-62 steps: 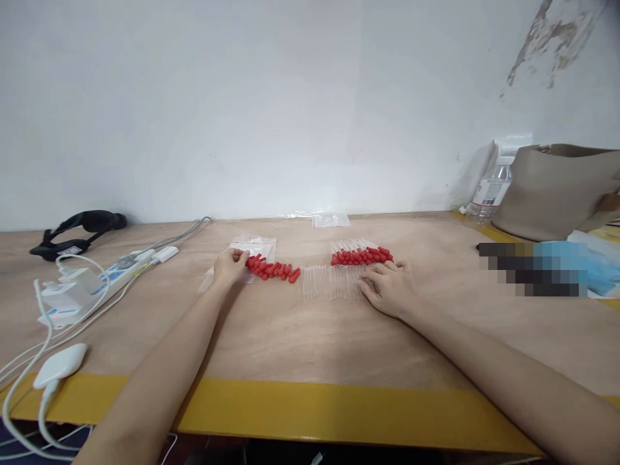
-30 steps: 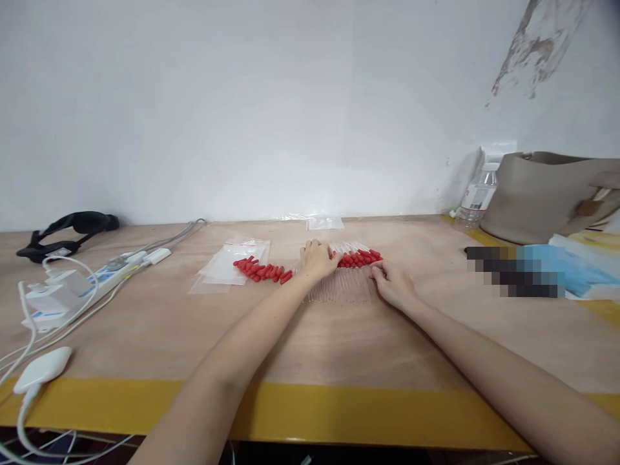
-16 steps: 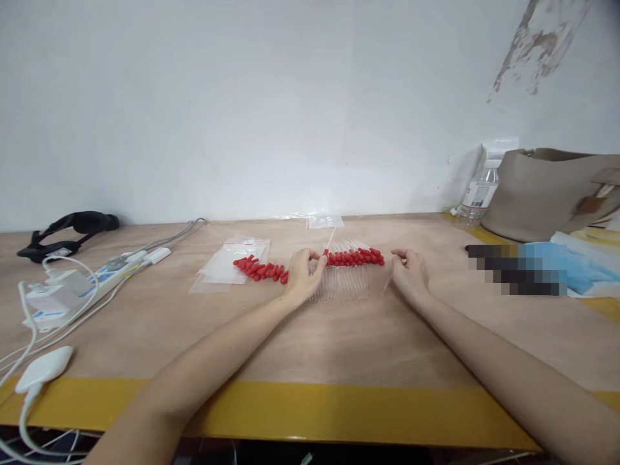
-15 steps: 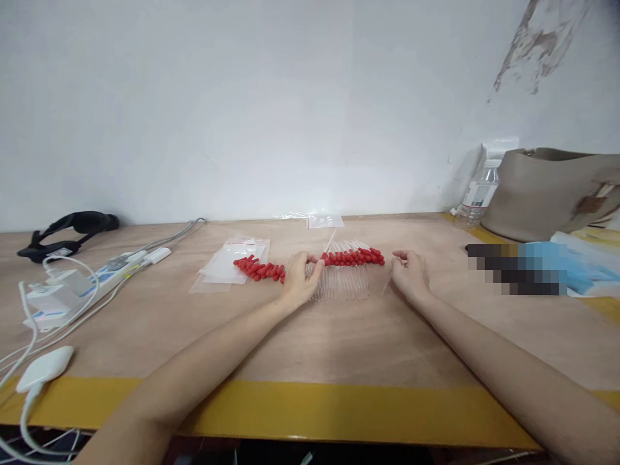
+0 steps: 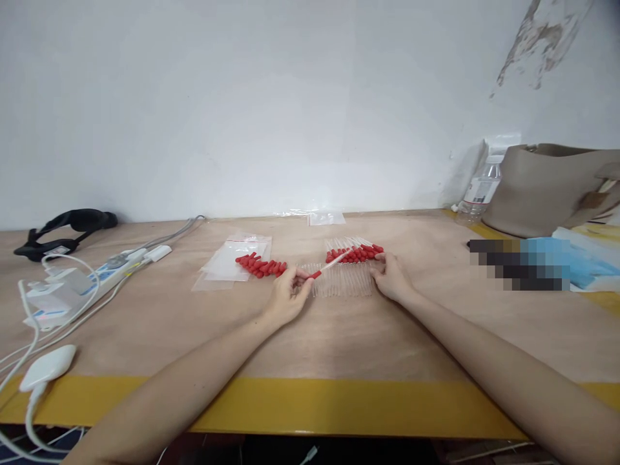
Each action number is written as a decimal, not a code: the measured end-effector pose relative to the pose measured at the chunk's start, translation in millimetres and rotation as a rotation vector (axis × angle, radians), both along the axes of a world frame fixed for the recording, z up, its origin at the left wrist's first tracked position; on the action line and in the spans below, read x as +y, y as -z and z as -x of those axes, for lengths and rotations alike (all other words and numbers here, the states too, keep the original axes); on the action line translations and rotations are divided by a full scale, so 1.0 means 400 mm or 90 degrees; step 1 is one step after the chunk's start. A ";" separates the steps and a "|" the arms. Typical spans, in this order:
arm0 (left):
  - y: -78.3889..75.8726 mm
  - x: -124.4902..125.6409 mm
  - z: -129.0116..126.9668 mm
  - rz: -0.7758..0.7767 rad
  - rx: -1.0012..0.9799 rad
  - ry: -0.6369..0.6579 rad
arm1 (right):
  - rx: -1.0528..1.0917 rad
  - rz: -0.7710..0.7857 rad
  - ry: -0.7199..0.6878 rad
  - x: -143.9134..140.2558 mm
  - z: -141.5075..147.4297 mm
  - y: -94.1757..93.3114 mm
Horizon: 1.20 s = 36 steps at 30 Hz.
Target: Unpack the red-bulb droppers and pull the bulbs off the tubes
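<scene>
Two fingers' worth of grip does the work at the left hand: thumb and fingertips pinch the red end of a red-tipped stick, whose pale shaft slants up and away to the right, above the row of thin clear pieces. A light, steady pinch close to that end should serve best, since so slender a shaft probably bends or swings easily; lifting it well over the row would avoid disturbing its order.

The right hand is at the right end of that row, fingertips nearly together; whether they pinch a piece or merely touch the row, I cannot tell. Just behind the clear pieces lies a cluster of red-tipped sticks, pale shafts pointing toward the wall. To the left, a pile of red pieces partly overlaps the plastic bags on the surface.
</scene>
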<state>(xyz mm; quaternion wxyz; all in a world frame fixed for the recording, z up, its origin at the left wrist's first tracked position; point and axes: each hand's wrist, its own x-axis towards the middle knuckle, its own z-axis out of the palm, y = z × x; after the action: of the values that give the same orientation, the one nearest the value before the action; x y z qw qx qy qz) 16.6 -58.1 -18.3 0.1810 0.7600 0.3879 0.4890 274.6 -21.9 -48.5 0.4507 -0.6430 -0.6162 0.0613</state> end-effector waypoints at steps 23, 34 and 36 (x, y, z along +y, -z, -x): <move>-0.013 -0.039 -0.012 -0.170 0.330 0.085 | -0.311 -0.093 -0.447 -0.168 0.124 -0.092; -0.032 -0.040 0.033 -0.075 0.311 0.062 | -0.456 -0.258 -0.360 -0.162 0.048 -0.102; -0.047 -0.034 0.056 -0.068 0.265 -0.012 | -0.410 -0.208 -0.225 -0.148 0.011 -0.124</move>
<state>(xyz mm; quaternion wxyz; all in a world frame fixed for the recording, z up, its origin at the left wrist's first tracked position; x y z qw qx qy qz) -5.8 -71.6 0.4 0.0517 0.8495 0.3974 0.3432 270.1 -81.2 1.3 0.3130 -0.4329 -0.8290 -0.1657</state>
